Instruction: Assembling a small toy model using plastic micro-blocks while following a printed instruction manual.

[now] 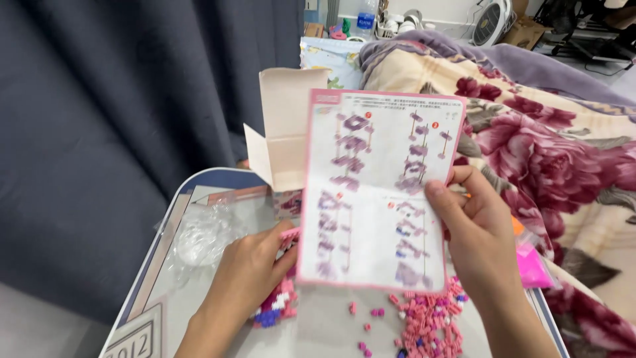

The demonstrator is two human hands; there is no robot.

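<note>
My right hand (478,232) holds a pink-bordered instruction sheet (377,192) upright by its right edge, thumb on the front. The sheet shows purple and pink building-step drawings. My left hand (248,272) rests low on the small table (165,265), fingers closed on a partly built model of white, pink and blue tiny bricks (277,308). Its fingertips reach the sheet's lower left edge. A heap of loose pink bricks (430,321) lies on the table below the sheet.
An opened cardboard box (285,132) stands behind the sheet. A clear plastic bag (199,235) lies at the table's left. A floral blanket (550,152) covers the right side, with a bright pink bag (532,265) beside it. A dark curtain (112,119) hangs left.
</note>
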